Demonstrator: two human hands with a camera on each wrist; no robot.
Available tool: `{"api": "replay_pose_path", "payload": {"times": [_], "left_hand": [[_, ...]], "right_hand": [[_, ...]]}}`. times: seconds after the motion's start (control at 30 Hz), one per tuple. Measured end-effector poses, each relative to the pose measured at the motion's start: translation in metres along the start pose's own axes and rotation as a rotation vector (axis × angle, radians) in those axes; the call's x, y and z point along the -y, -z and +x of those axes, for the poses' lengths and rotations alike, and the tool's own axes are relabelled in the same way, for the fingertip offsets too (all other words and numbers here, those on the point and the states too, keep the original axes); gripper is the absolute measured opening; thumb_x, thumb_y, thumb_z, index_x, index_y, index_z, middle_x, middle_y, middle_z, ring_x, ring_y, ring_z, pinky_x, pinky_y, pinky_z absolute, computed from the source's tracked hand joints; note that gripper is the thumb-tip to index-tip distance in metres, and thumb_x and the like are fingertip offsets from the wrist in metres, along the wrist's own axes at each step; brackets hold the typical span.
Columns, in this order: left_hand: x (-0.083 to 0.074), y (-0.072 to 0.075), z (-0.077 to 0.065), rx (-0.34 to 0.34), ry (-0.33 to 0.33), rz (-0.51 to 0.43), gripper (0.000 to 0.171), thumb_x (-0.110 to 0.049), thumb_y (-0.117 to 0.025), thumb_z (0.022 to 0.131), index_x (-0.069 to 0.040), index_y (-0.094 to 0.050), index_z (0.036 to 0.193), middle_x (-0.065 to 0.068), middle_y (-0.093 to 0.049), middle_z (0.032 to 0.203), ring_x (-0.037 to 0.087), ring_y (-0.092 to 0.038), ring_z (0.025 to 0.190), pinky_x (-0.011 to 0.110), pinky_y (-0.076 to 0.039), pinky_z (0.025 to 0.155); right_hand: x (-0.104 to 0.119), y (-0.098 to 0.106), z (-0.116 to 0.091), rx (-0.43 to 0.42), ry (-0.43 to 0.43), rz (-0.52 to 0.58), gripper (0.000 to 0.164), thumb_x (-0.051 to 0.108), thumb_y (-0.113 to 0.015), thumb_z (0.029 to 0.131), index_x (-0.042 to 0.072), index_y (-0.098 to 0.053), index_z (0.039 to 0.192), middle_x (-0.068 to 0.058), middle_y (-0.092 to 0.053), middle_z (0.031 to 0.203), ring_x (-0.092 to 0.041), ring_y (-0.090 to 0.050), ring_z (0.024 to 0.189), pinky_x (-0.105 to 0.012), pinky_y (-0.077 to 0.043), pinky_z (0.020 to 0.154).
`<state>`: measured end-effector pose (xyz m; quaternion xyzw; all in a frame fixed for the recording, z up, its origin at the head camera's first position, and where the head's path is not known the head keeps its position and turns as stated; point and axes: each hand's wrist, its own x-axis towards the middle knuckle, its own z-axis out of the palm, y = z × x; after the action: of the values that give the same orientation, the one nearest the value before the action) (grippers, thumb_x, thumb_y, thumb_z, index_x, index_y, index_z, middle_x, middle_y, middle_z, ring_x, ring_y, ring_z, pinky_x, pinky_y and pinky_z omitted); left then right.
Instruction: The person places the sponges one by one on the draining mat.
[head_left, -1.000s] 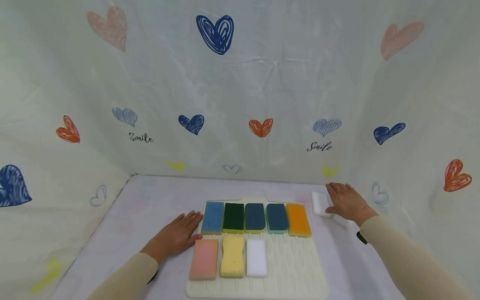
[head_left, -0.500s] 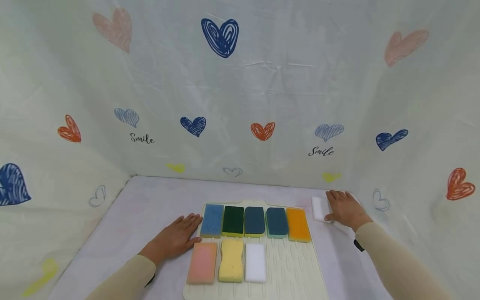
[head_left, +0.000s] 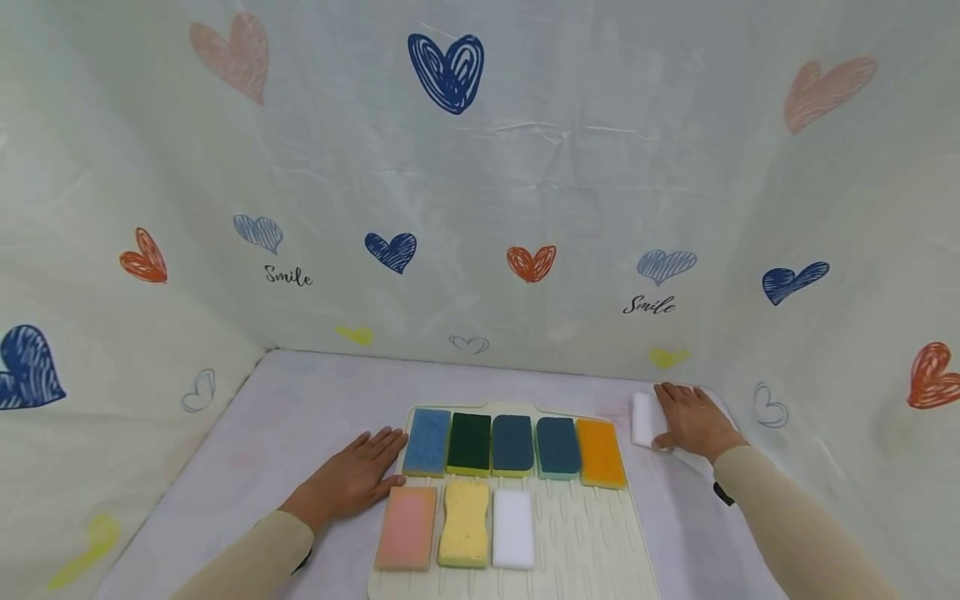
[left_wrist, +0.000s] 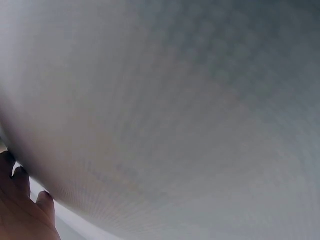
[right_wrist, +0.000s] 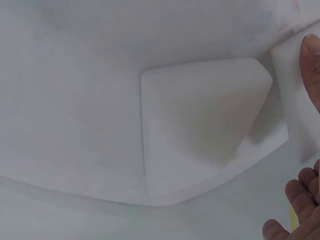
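Observation:
My right hand point(head_left: 693, 422) is over a white sponge point(head_left: 642, 419) on the table right of the tray, thumb on its near side and fingers towards its far side. In the right wrist view the thumb point(right_wrist: 311, 70) lies against that sponge point(right_wrist: 292, 95), and a second white sponge point(right_wrist: 200, 110) lies beside it. My left hand point(head_left: 348, 477) rests flat on the table, fingertips at the left edge of the cream ridged tray point(head_left: 592, 550). The left wrist view shows little besides a blurred pale surface and some fingers point(left_wrist: 22, 182).
On the tray's back row lie blue point(head_left: 427, 442), dark green point(head_left: 468, 442), two dark blue point(head_left: 513, 442) and orange point(head_left: 601, 450) sponges. Pink point(head_left: 406, 529), yellow point(head_left: 464, 525) and white point(head_left: 513, 529) sponges form the front row. A heart-printed sheet point(head_left: 465, 183) surrounds the table.
The head view has shifted slightly. My right hand has settled around the white sponge, which stays in about the same place. My left hand and the sponges on the tray have not moved.

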<state>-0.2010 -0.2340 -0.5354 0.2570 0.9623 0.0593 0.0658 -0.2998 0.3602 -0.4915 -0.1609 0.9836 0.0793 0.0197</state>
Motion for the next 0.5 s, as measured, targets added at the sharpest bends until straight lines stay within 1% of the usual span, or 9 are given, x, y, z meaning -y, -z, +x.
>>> {"api": "replay_pose_path", "payload": {"times": [0.1, 0.33, 0.5], "left_hand": [[0.0009, -0.0015, 0.0008, -0.006, -0.002, 0.005, 0.074, -0.057, -0.041, 0.111, -0.006, -0.035, 0.165, 0.014, -0.037, 0.169, 0.034, -0.033, 0.158, 0.056, -0.029, 0.128], [0.001, -0.0018, 0.0005, -0.005, -0.005, 0.014, 0.074, -0.057, -0.041, 0.111, -0.006, -0.036, 0.164, 0.014, -0.037, 0.17, 0.033, -0.033, 0.158, 0.056, -0.029, 0.128], [0.0007, -0.002, -0.0003, -0.008, -0.002, 0.004, 0.075, -0.057, -0.042, 0.11, -0.005, -0.036, 0.164, 0.014, -0.038, 0.169, 0.034, -0.034, 0.158, 0.056, -0.029, 0.128]], "right_hand": [[-0.0004, -0.0004, -0.0014, 0.011, -0.004, 0.015, 0.108, 0.048, -0.094, 0.075, -0.012, -0.044, 0.151, -0.034, -0.048, 0.153, -0.053, -0.046, 0.14, -0.07, -0.031, 0.12], [0.0015, 0.0, -0.0053, 0.0, 0.01, 0.033, 0.102, 0.047, -0.093, 0.076, -0.012, -0.049, 0.146, -0.033, -0.053, 0.148, -0.052, -0.049, 0.135, -0.069, -0.035, 0.119], [0.0032, -0.0023, -0.0047, 0.017, 0.0, 0.029, 0.106, 0.051, -0.093, 0.076, -0.012, -0.047, 0.148, -0.033, -0.051, 0.15, -0.053, -0.048, 0.135, -0.07, -0.034, 0.119]]}}
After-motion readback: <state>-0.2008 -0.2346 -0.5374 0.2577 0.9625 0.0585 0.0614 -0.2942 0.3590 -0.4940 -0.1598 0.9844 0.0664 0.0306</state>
